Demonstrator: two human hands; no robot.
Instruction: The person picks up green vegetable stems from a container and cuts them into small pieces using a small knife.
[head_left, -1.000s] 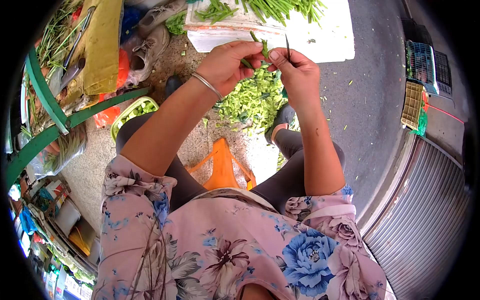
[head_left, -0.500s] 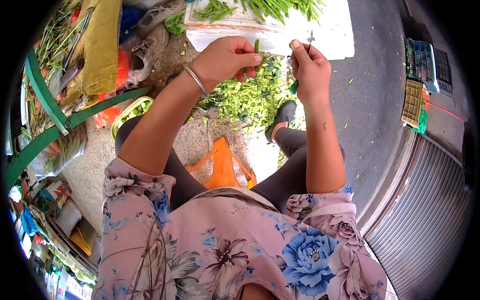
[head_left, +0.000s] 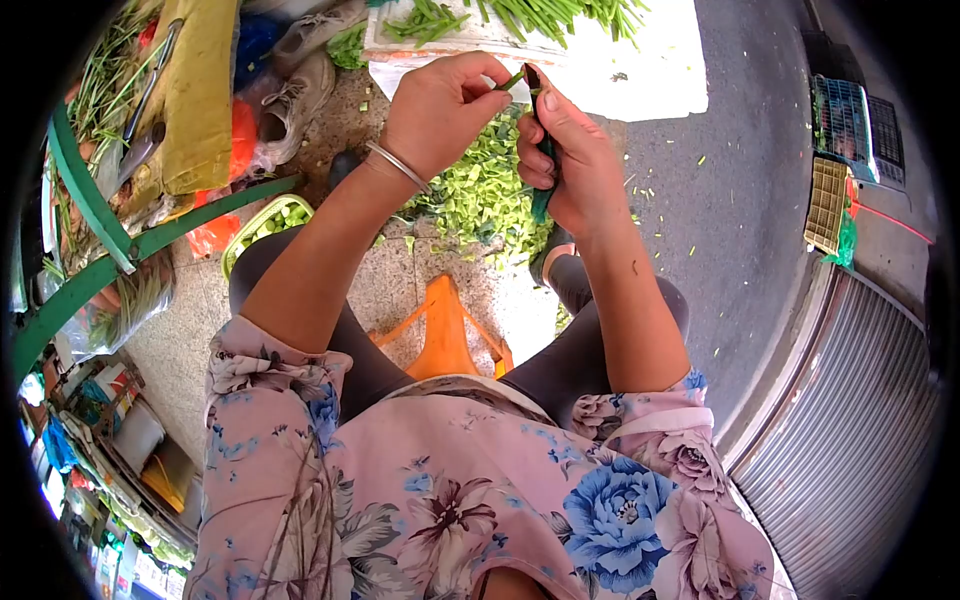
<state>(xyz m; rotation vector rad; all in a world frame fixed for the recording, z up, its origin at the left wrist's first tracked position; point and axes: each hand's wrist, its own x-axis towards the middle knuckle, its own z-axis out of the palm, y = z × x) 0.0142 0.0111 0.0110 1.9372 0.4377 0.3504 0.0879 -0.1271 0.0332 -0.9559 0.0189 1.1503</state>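
My left hand (head_left: 440, 112) pinches a short green vegetable stem (head_left: 512, 80) between thumb and fingertips. Wrapped round the green handle of a small knife (head_left: 541, 205), my right hand (head_left: 578, 165) holds the dark blade upright against the stem's end. Both hands are close together over a heap of pale green peelings and leaf scraps (head_left: 475, 195) on the ground. Just beyond them, long green stems (head_left: 530, 18) lie on a white foam box (head_left: 640, 75).
A light green basket (head_left: 238, 248) with cut green pieces stands by my left knee. An orange plastic stool (head_left: 440, 335) is between my legs. Green metal bars (head_left: 170, 228), a red bag and shoes (head_left: 290, 105) are at left. Crates (head_left: 842, 125) stand at far right.
My right hand has moved left with the knife, bringing the blade to the stem. The left hand has shifted slightly up, and the stem now tilts toward the right.
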